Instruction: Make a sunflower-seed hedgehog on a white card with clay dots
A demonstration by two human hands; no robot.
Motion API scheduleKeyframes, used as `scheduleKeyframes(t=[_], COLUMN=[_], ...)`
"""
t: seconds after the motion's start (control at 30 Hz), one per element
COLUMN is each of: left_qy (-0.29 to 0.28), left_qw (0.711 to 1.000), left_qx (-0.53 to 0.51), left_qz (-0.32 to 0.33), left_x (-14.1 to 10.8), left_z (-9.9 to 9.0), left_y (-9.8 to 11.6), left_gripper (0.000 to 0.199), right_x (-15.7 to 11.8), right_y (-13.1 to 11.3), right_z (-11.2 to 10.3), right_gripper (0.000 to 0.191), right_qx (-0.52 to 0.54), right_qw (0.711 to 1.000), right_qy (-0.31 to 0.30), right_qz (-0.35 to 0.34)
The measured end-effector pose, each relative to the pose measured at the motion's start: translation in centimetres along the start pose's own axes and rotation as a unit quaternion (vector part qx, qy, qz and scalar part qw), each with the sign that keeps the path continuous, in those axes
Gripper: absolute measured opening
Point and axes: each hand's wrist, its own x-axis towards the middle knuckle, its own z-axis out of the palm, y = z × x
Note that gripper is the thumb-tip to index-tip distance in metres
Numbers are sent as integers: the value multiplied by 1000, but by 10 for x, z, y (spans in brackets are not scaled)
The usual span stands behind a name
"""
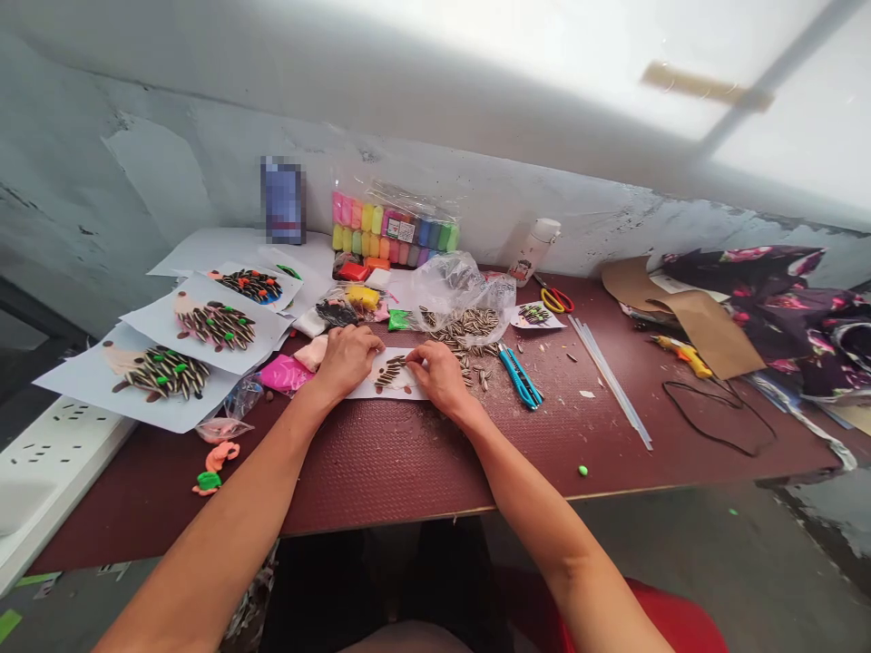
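Observation:
My left hand (pixel 347 361) and my right hand (pixel 439 376) are curled over a white paper card (pixel 408 385) on a dark red board table (pixel 381 472). Between them, striped sunflower seeds (pixel 391 370) lie in slanted rows on the card. My fingertips are partly hidden, so I cannot tell whether either hand pinches anything. A loose pile of seeds (pixel 463 334) spreads just beyond my right hand, below a clear plastic bag (pixel 463 295). A lump of pale pink clay (pixel 311 354) sits beside my left hand.
Several finished seed-and-clay pictures on paper (pixel 167 374) overlap at the left. Behind stand a multicoloured clay pack (pixel 395 227) and a bottle (pixel 535 252). Right lie blue scissors (pixel 518 376), red-yellow scissors (pixel 554 297), glue sticks (pixel 609 381), a glue gun (pixel 684 355), and floral fabric (pixel 768 317).

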Motion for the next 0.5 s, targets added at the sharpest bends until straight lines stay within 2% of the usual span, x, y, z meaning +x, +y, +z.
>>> scheduleKeyframes(t=[0.5], left_qy=[-3], left_qw=[1000], left_qx=[-4], left_qz=[3], left_x=[0], left_z=[1], left_y=[-2], left_gripper=[30], right_x=[1], right_y=[1], right_z=[5], right_gripper=[9], right_qx=[-14], right_qw=[1000], right_qy=[-3], right_qz=[-11])
